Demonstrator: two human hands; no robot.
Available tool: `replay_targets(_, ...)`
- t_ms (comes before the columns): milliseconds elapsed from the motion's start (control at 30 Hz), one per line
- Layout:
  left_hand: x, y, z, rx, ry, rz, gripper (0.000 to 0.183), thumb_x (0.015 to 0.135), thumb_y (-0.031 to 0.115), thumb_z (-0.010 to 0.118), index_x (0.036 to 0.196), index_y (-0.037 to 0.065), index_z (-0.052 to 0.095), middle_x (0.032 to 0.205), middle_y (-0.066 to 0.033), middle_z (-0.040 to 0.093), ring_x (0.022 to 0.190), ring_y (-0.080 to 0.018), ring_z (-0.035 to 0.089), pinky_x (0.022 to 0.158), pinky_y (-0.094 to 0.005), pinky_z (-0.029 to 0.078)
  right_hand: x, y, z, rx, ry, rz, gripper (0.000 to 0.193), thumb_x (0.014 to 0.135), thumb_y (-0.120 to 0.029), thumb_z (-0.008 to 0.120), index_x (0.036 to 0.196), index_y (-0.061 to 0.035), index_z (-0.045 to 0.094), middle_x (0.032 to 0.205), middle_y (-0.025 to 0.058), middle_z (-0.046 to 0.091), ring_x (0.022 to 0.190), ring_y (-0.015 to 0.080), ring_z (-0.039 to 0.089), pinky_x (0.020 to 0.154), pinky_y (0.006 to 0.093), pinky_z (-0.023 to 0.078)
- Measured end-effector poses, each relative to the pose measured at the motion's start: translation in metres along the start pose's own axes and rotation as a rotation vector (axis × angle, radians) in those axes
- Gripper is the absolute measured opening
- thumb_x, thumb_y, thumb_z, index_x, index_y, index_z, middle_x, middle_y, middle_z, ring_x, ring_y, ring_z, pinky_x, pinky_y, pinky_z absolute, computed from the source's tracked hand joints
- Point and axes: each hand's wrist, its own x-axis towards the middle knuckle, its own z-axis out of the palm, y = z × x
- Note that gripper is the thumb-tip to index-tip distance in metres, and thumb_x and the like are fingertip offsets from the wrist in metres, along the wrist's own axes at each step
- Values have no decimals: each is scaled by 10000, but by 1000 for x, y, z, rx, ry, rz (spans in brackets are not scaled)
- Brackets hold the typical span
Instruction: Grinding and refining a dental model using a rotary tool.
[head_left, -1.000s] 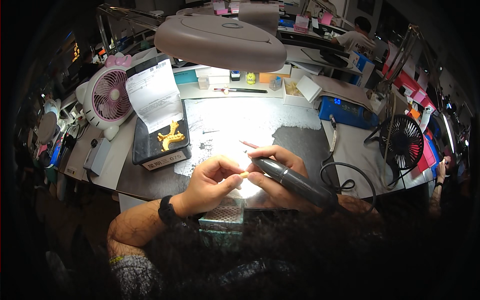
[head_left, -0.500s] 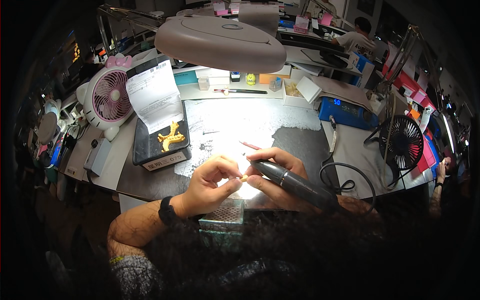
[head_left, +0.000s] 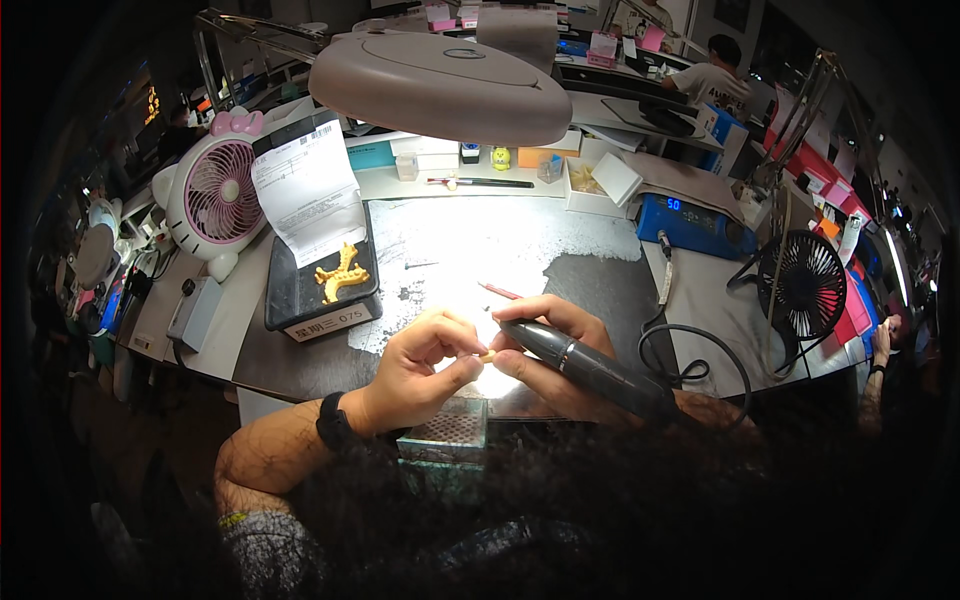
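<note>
Under the bright lamp, my left hand (head_left: 430,362) pinches a small yellowish piece (head_left: 487,356) between thumb and fingers; it looks like a dental part, but it is too small to be sure. My right hand (head_left: 556,350) is closed around a dark grey rotary handpiece (head_left: 590,370), its front end pointing left toward that piece. The tips of both hands nearly meet, and the handpiece's working tip cannot be made out in the glare. To the left, a yellow dental model (head_left: 342,276) lies in a black tray (head_left: 283,300) along with a printed sheet (head_left: 312,195).
A large lamp head (head_left: 440,85) hangs over the bench. At right stand a blue control box (head_left: 690,226), a looping cable (head_left: 745,375) and a black fan (head_left: 803,285). A pink-and-white fan (head_left: 215,195) is at left. Below my hands sits a perforated box (head_left: 445,428). Another person (head_left: 715,80) sits beyond.
Both hands keep nearly the same place and grip. The small yellowish piece appears very slightly turned between my fingertips.
</note>
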Motion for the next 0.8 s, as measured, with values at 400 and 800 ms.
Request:
replay_targets(400, 2, 5, 2, 1, -4, -16, 137, 939, -34, 623, 1074, -11, 616, 1065, -65, 553, 1008, -113, 572, 899, -279, 490, 1, -2, 1, 15, 8, 7, 339, 850, -27, 725, 1167, -18, 606, 811, 45, 704, 792, 94, 683, 1163, 441, 361)
replay_targets(800, 0, 1, 0, -12, 7, -12, 141, 926, -46, 630, 1056, 1, 602, 1054, -60, 560, 997, -109, 574, 903, -281, 489, -1, 1, 1, -7, 2, 1, 364, 849, -16, 720, 1186, -5, 586, 824, 35, 699, 798, 87, 675, 1152, 441, 374)
